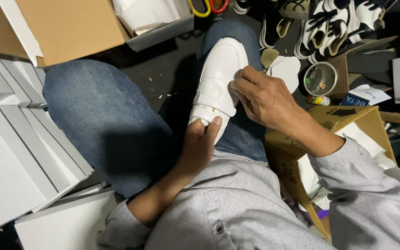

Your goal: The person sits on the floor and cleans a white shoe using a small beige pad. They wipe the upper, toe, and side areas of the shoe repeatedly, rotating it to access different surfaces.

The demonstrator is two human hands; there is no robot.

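A white shoe (218, 81) is laid lengthwise along the right thigh, its toe pointed away from the body and its heel toward it. The heel end is pinched in the grip of the left hand (200, 143), thumb on top. The shoe's right flank is pressed by the closed fingers of the right hand (265, 99). Grey boxes (19, 153) are stacked at left, cardboard cartons (348, 125) at right, more shoes (329, 28) on the dark floor (163, 74) beyond.

The dark floor (163, 69) is littered with pale scraps. On it lie an open brown cardboard box (70, 23), stacked white shoe boxes (19, 153), a round metal tin (320, 78), black-and-white shoes (329, 28) and a white insole (285, 69).
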